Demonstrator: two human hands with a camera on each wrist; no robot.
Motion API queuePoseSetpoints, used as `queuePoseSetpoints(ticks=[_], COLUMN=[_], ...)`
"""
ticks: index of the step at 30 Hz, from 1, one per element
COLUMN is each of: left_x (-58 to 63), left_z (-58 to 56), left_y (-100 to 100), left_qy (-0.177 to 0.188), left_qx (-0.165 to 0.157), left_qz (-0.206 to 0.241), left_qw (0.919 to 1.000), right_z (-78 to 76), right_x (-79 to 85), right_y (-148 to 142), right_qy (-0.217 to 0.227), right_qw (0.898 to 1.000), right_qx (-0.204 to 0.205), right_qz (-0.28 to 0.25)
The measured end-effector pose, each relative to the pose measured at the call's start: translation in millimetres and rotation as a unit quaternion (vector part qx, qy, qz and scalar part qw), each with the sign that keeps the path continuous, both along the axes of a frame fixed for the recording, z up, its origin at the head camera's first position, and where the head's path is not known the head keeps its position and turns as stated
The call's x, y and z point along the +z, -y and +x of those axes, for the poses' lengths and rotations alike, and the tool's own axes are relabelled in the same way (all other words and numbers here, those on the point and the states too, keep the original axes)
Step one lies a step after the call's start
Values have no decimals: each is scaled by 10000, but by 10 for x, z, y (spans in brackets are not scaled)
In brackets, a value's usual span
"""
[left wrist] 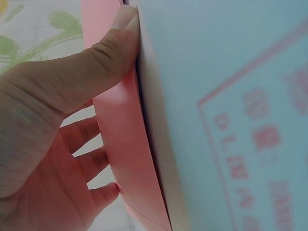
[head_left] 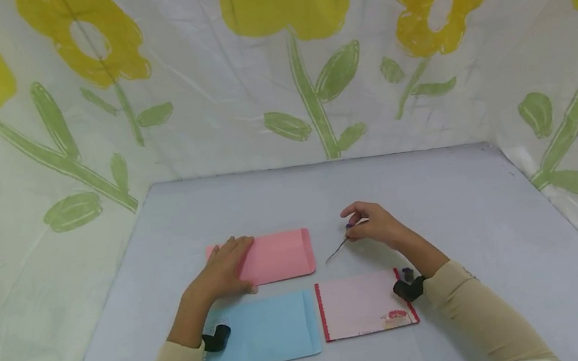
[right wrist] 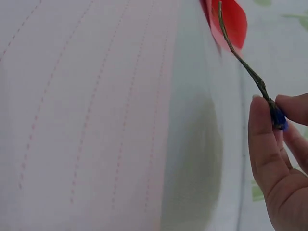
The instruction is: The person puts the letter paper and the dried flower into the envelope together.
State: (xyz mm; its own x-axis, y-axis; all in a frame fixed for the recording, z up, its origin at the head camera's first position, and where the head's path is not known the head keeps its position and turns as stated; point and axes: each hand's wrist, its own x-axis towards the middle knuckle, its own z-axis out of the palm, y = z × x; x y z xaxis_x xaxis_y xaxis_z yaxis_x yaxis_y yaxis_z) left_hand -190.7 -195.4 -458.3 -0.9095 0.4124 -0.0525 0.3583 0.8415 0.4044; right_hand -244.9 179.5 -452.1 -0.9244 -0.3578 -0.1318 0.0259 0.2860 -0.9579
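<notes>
A pink envelope (head_left: 280, 256) lies on the table with its flap end to the right. My left hand (head_left: 227, 272) rests across its left part, fingers spread, the thumb along the near edge. In the left wrist view, the thumb (left wrist: 108, 53) lies against the envelope's edge. Just right of the envelope, my right hand (head_left: 375, 227) pinches a small dried flower (right wrist: 278, 118) between thumb and fingertips, right at its blue head. Its thin bent stem (right wrist: 250, 72) extends toward the envelope, whose red inside (right wrist: 233, 21) shows at its end in the right wrist view.
A light blue envelope (head_left: 268, 328) lies nearer, under the left forearm. To its right is a pale pink sheet (head_left: 358, 303) with red edges and dashed lines, partly under the right wrist. Behind the grey table (head_left: 433, 179) hangs a white cloth (head_left: 203, 124) with yellow flowers.
</notes>
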Motion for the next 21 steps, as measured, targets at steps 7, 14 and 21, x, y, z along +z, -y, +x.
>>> queuePoseSetpoints(ticks=[7, 14, 21], left_x=[-7, -5, -3], left_z=[1, 1, -2], left_y=[2, 1, 1], left_qy=[-30, 1, 4], left_qx=[-24, 6, 2], left_qz=[-24, -42, -48], left_qw=[10000, 10000, 10000], right_z=[8, 5, -5], right_x=[-47, -45, -70], right_y=[55, 104, 136], right_qy=[136, 415, 639], right_qw=[9997, 9979, 9965], right_qx=[12, -25, -164], right_qz=[-215, -506, -521])
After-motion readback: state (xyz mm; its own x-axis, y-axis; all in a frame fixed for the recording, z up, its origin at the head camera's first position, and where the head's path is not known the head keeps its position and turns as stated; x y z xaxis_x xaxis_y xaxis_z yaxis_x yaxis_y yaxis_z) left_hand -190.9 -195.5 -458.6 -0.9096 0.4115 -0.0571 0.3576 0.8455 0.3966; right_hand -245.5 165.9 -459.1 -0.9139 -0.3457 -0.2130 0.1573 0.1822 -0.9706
